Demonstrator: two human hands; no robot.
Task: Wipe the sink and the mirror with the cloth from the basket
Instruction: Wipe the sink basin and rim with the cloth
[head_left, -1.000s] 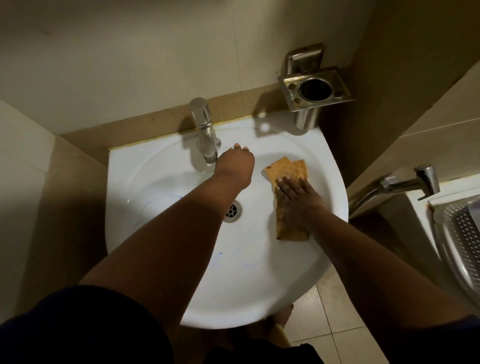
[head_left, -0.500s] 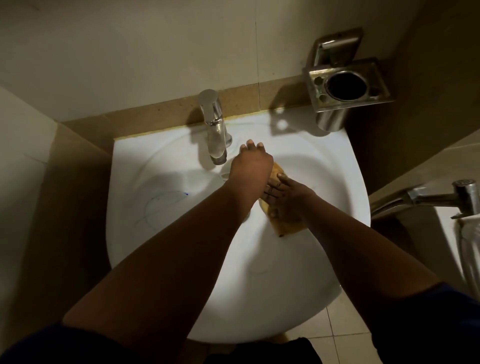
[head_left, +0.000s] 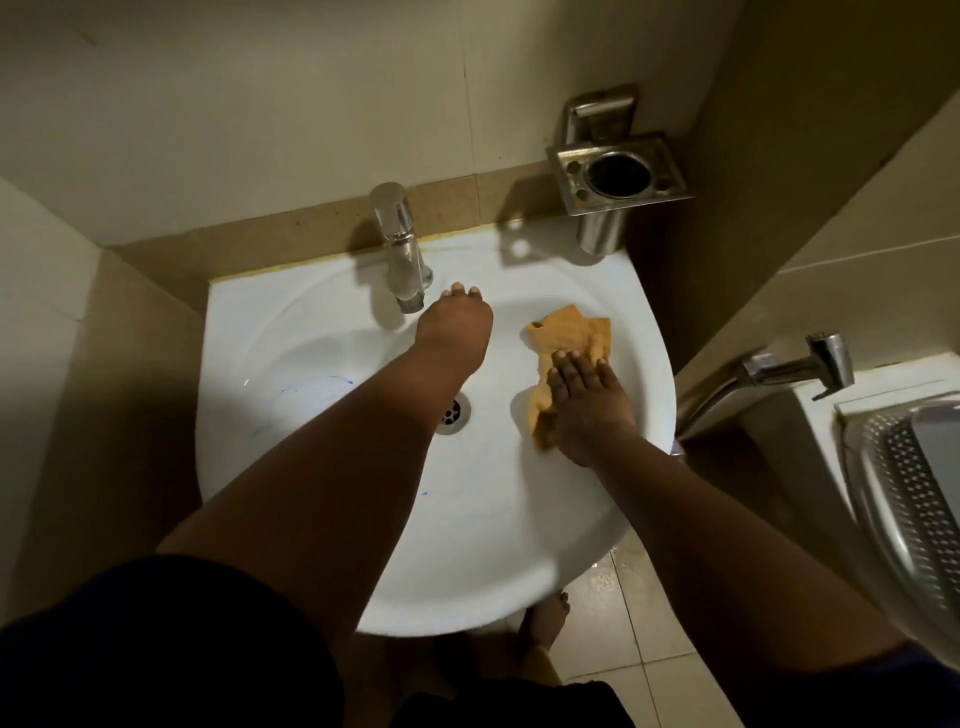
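The orange cloth (head_left: 569, 343) is pressed flat under the straight fingers of the right hand (head_left: 589, 405) on the right inner wall of the sink (head_left: 332, 519); half a second ago it was bunched near the middle, beside the drain (head_left: 453, 413), so a wiping stroke has been carried outward. The left hand (head_left: 457, 327) is rested by the tap (head_left: 402, 249), its grip curled downward, nothing seen held. Blue marks on the left wall are left unwiped; the mirror is not in view

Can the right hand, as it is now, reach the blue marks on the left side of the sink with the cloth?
Probably not directly. The right hand presses the cloth on the sink's right side, and the left forearm lies across the bowl between it and the blue marks. Moving that arm would free the way.
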